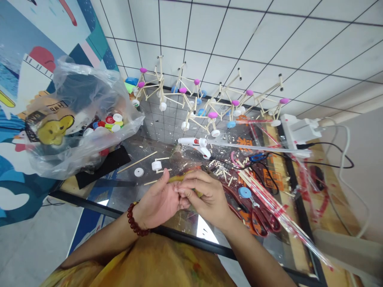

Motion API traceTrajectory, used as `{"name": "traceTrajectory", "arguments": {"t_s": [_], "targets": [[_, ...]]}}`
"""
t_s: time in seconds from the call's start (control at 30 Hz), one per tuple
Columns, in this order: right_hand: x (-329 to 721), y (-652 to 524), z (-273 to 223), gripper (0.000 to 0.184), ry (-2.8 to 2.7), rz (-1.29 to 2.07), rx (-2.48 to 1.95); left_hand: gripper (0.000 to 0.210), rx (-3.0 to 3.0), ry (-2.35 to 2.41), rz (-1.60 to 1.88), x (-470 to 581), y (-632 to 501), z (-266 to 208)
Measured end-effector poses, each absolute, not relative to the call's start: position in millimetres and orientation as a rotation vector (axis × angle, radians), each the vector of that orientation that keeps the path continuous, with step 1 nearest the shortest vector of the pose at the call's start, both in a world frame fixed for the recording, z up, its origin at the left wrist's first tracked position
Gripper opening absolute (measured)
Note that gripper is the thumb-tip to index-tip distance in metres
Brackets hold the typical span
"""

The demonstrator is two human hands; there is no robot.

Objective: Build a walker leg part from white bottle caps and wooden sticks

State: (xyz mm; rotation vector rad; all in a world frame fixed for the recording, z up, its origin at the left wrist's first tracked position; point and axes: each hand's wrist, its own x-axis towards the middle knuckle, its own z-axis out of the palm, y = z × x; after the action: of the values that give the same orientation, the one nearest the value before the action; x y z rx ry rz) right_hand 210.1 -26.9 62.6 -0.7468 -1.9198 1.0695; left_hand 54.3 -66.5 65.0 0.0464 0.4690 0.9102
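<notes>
My left hand [163,203] is palm up over the front of the glass table, its thumb stretched out and its fingers partly covered. My right hand [208,195] pinches at the left fingertips; anything held there is too small or hidden to make out. Just beyond the left hand stands a white bottle cap [156,166] with short wooden sticks beside it. A flat white disc [139,172] and a long thin stick [137,162] lie to its left. A white glue gun [196,146] rests behind the hands, close to scattered stick offcuts [223,169].
Several stick figures with caps [212,115] stand along the tiled wall. A plastic bag [89,87] of coloured caps is at left. At right lie wrapped stick bundles [275,211], red-handled scissors [263,223], a blue cap [244,192], cables and a power strip [295,135].
</notes>
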Motion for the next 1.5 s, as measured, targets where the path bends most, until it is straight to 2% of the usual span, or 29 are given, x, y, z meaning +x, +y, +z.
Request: {"name": "traceTrajectory", "arguments": {"t_s": [0.07, 0.2, 0.33, 0.53, 0.73, 0.83, 0.97, 1.07, 1.27, 1.4, 1.5], "targets": [[210.6, -28.3, 63.9, 0.013, -1.903, 0.996, -0.808, 0.055, 0.038, 0.463, 0.907, 54.9, -66.2, 64.4], [215.3, -25.1, 63.2, 0.021, -1.788, 1.057, -0.941, 0.057, 0.001, 0.457, 0.869, 54.3, -65.0, 64.2], [215.3, -25.2, 60.7, 0.012, -1.922, 1.056, -0.846, 0.056, 0.014, 0.442, 0.893, 53.9, -65.0, 63.7], [201.9, -29.7, 60.4, 0.016, -2.065, 0.931, -0.809, 0.047, 0.149, 0.497, 0.966, 58.4, -67.1, 62.0], [206.6, -19.9, 61.8, 0.028, -1.954, 0.929, -1.103, 0.055, 0.118, 0.509, 0.927, 53.7, -64.8, 63.9], [213.8, -19.0, 59.8, 0.033, -1.913, 1.005, -1.058, 0.057, 0.081, 0.465, 0.897, 51.2, -63.3, 64.0], [215.9, -24.8, 56.9, 0.01, -1.941, 1.056, -0.85, 0.057, 0.098, 0.463, 0.9, 52.2, -63.1, 62.2], [214.7, -28.2, 57.3, 0.019, -1.986, 0.953, -0.764, 0.055, 0.134, 0.469, 0.929, 55.3, -63.8, 63.2], [213.8, -26.8, 54.7, 0.031, -2.132, 0.546, -0.702, 0.044, 0.214, 0.498, 1.018, 62.0, -63.8, 68.9], [212.5, -31.3, 50.0, 0.023, -2.161, 0.474, -0.72, 0.044, 0.111, 0.473, 0.997, 61.7, -63.1, 67.4], [216.4, -40.4, 54.7, 0.013, -2.16, 0.579, -0.613, 0.051, -0.004, 0.46, 0.96, 59.2, -61.9, 66.2]]}}
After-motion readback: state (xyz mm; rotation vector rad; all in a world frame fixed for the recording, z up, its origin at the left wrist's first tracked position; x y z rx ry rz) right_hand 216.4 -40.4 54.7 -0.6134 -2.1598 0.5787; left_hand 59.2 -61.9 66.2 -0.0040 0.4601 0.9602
